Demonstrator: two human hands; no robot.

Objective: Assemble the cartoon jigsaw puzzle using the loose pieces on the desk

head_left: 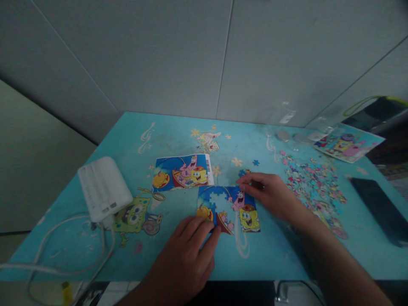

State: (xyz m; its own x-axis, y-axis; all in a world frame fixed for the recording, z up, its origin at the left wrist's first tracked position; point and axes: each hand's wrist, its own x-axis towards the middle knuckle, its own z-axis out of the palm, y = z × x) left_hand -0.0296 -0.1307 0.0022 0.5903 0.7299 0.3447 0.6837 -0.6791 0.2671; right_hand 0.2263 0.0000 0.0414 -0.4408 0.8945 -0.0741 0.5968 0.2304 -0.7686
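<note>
A partly assembled jigsaw puzzle (249, 217) of cartoon figures lies on the blue table, with gaps in its middle where the tabletop shows. My left hand (191, 248) rests at its lower left edge, fingers stretched out and touching it. At the upper right edge, the thumb and forefinger of my right hand (270, 191) are pinched together; whatever is between them is too small to make out. Loose blue puzzle pieces (242, 172) lie just above those fingertips, and another blue piece (256, 162) sits farther back. Behind the puzzle is a picture card (183, 173) showing the same scene.
Many loose puzzle pieces (314, 180) are spread at the right. Beyond them are a second picture card (350, 144) and clear containers (287, 114). A dark phone (379, 208) lies far right. To the left stands a white power bank (104, 187) with cables (60, 270). A wall backs the table.
</note>
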